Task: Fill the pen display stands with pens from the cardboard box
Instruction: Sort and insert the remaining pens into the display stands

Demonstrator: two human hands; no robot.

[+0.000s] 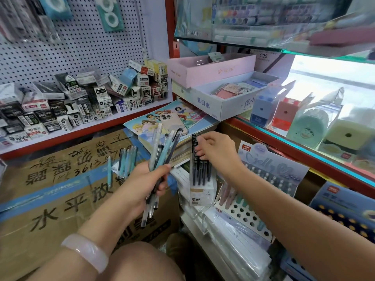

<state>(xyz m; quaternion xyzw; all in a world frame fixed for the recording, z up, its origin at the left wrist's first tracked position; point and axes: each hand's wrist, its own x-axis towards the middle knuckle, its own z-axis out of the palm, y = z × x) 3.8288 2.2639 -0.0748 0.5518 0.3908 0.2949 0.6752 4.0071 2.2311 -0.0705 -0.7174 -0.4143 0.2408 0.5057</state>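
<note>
A: From the head view, why is the left hand (150, 179) carrying so many at once?

B: It looks like a ready supply. The fingers are curled round a bundle of pens (162, 153), pale, teal and dark ones fanned upward, so the other hand can work without going back for each one.

A: And the right hand (211, 147)?

B: It reaches forward to the small display stand (200, 191), the one with the white base. Its fingertips rest on the caps of the dark pens (199, 165) standing upright there. Whether it pinches one or only steadies the row, I cannot tell; the fingers are bent over the tops and hide the contact.

A: Where is the rest of the stock?

B: A few loose pens (127, 161) lie on top of the cardboard box (60, 199), which is taped shut with blue tape, near the left hand. I would guess they were laid there to be sorted.

A: Any stand still needing pens?

B: The perforated stand (243, 218) just right of the small one shows many bare holes, with only some pastel pens at its back rows. I judge it the next to fill.

A: Anything in the way?

B: A phone (172, 122) lies on a cartoon book behind the bundle, apart from both hands.
</note>
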